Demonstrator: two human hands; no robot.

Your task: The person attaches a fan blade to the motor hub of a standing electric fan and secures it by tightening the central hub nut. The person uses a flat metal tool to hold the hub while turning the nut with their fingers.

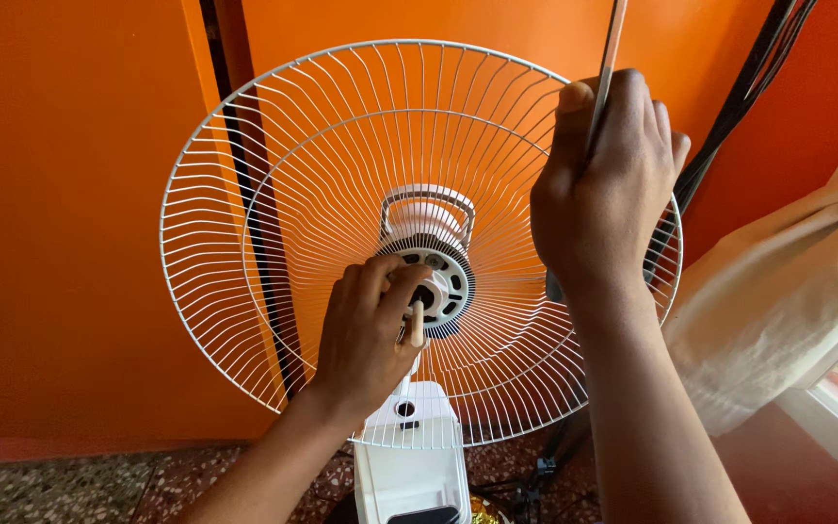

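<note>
White wire fan guard [244, 243] stands upright against the orange wall. Left hand [366, 330] pinches a small pale tool at the central motor hub [435, 277], working it. Right hand [603, 184], fist closed, grips a thin rod at the guard's right rim, steadying it.

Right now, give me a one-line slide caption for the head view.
Left hand at the motor hub of a white fan guard; right hand grips a thin rod.

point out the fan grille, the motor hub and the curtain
fan grille [244, 194], head view, on the bare wires at upper left
motor hub [443, 277], head view, on its dark slotted ring
curtain [778, 291], head view, on the cloth's middle fold
</note>
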